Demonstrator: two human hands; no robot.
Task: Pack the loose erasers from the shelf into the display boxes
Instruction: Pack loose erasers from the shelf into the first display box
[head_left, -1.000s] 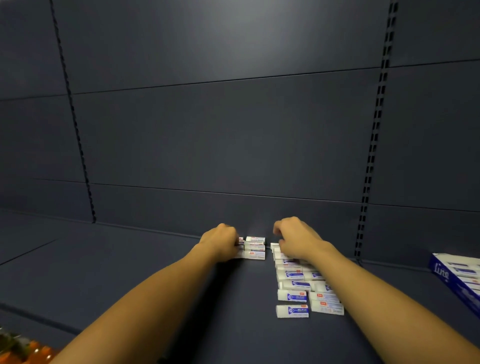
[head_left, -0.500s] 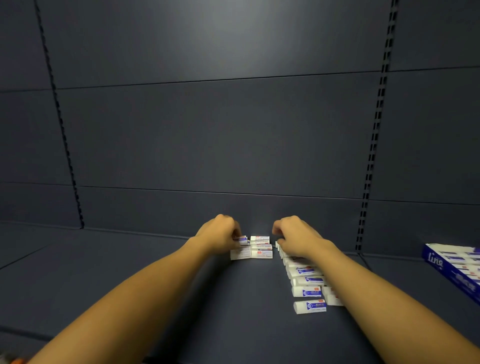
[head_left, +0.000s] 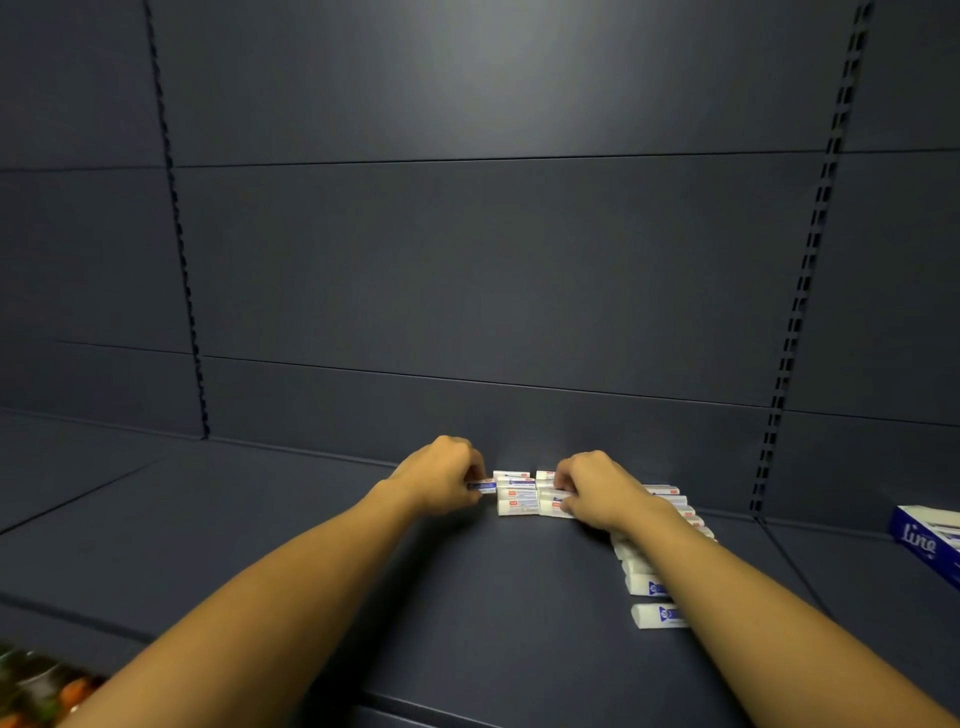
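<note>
Reaching to the back of the dark shelf (head_left: 260, 519), both bare hands work at a small block of erasers (head_left: 517, 496) stacked by the rear wall, as the head view shows. The left hand (head_left: 441, 480) has its fingers curled and pinches one eraser (head_left: 482, 486) at the block's left edge; that piece pokes out from under the fingertips, its blue-and-white sleeve just showing, touching or just beside the stack. The right hand (head_left: 589, 491) is curled over the block's right side, fingers bent round the end erasers (head_left: 553, 506), gripping them against the stack. The block sits between the two hands, a few layers high, with red and blue print on the white sleeves.

Behind and under the right forearm a row of loose erasers (head_left: 660, 587) runs toward the camera, lying flat on the shelf; the arm hides part of it. The nearest one (head_left: 657, 616) lies apart from the rest, white with a blue mark. More ends (head_left: 670, 493) show past the wrist on the far side.

At the far right edge, well apart from both hands, a blue display box (head_left: 919, 543) lies on the shelf, cut off by the frame, with white sleeves visible inside.

At the lower left corner something blurred, orange and green (head_left: 36, 686), cannot be made out.
</note>
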